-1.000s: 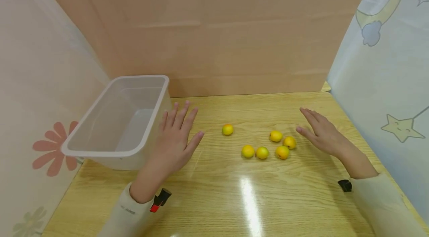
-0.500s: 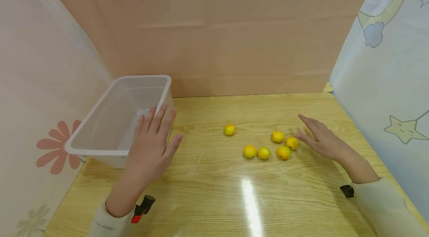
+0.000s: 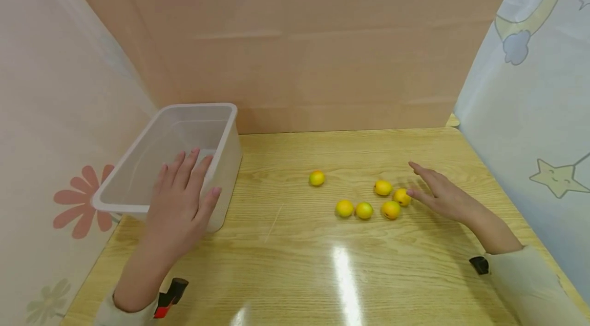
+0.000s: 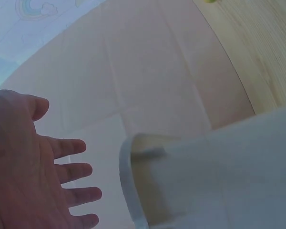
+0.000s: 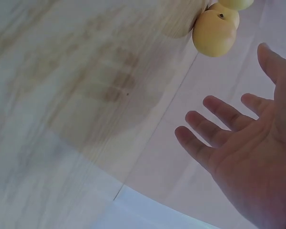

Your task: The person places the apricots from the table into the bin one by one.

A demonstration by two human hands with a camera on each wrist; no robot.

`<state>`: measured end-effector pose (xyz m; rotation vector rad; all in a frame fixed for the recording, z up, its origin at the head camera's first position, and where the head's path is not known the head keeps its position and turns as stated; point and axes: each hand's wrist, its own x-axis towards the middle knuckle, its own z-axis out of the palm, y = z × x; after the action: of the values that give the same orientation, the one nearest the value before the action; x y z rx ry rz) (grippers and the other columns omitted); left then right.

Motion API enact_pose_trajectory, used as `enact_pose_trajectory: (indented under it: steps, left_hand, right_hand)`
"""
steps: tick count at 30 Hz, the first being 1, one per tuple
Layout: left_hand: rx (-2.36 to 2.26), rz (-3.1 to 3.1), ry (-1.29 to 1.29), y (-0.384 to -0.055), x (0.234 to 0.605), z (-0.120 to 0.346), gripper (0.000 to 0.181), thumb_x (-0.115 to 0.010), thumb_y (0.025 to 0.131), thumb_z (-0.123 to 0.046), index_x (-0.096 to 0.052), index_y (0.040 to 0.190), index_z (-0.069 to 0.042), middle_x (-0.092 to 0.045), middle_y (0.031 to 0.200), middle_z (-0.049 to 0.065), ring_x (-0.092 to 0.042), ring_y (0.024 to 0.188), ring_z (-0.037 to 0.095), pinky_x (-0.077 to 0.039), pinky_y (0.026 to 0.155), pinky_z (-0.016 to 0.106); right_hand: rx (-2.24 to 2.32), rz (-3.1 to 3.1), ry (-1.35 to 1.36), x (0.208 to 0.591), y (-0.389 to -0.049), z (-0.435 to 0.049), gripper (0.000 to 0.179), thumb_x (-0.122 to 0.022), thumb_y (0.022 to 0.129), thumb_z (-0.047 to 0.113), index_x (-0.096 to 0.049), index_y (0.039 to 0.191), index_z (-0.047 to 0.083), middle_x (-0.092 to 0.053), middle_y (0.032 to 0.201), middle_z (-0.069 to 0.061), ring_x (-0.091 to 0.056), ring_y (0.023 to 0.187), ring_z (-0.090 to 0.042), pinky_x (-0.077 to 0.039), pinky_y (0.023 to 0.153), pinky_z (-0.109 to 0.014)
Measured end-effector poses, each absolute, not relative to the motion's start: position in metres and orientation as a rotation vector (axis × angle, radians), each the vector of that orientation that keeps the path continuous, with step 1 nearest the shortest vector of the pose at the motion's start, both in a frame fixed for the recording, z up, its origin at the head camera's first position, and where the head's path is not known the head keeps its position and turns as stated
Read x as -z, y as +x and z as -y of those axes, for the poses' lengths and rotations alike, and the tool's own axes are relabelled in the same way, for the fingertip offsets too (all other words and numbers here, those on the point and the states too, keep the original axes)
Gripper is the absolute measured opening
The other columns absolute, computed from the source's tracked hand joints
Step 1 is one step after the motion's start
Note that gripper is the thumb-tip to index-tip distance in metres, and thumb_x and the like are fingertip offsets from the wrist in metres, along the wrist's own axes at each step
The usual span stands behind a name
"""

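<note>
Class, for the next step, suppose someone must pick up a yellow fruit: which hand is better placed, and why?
Probably the right hand: it is open, its thumb close to the nearest yellow fruit. The left hand is by the white tub.

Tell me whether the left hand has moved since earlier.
Yes, leftward: in the head view, the left hand has shifted relative to the white bin, from right of its rim to overlapping its opening.
</note>
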<state>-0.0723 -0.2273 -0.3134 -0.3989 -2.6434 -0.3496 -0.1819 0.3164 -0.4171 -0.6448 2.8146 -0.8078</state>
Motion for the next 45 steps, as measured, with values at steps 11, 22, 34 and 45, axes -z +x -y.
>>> enact_pose_trajectory:
  steps: [11,22,34,45]
  left_hand:
    - [0.416,2.594,-0.29,-0.059,0.312,0.266,0.055,-0.045,0.106,-0.034,-0.041,0.151,-0.002,-0.034,0.158,0.027,-0.024,0.148,0.048,-0.01,0.119,0.069]
    - [0.47,2.533,-0.184,-0.052,0.321,0.305,0.051,-0.043,0.107,-0.03,-0.046,0.148,0.0,-0.038,0.154,0.029,-0.03,0.144,0.049,-0.012,0.121,0.062]
    - [0.569,2.625,-0.035,-0.057,0.326,0.336,0.053,-0.038,0.109,-0.031,-0.04,0.152,0.0,-0.03,0.159,0.03,-0.023,0.144,0.058,-0.015,0.114,0.073]
    - [0.622,2.701,0.044,-0.075,0.336,0.37,0.056,-0.034,0.11,-0.031,-0.034,0.153,0.005,-0.024,0.16,0.033,-0.019,0.142,0.063,-0.012,0.112,0.076]
  right_hand:
    - [0.75,-2.789,-0.679,0.419,-0.178,-0.312,0.07,-0.06,0.103,0.034,-0.034,0.153,-0.007,-0.037,0.15,-0.036,-0.037,0.134,-0.058,-0.035,0.102,-0.073]
    - [0.72,-2.784,-0.713,0.425,-0.179,-0.311,0.067,-0.064,0.101,0.031,-0.04,0.147,-0.01,-0.054,0.135,-0.035,-0.053,0.123,-0.052,-0.047,0.095,-0.066]
    - [0.655,-2.811,-0.791,0.431,-0.184,-0.31,0.059,-0.069,0.098,0.029,-0.051,0.138,-0.01,-0.065,0.116,-0.017,-0.061,0.101,-0.03,-0.052,0.084,-0.05]
    - [0.623,-2.806,-0.767,0.432,-0.182,-0.309,0.056,-0.068,0.098,0.028,-0.053,0.139,-0.007,-0.058,0.133,-0.031,-0.053,0.122,-0.052,-0.044,0.098,-0.066]
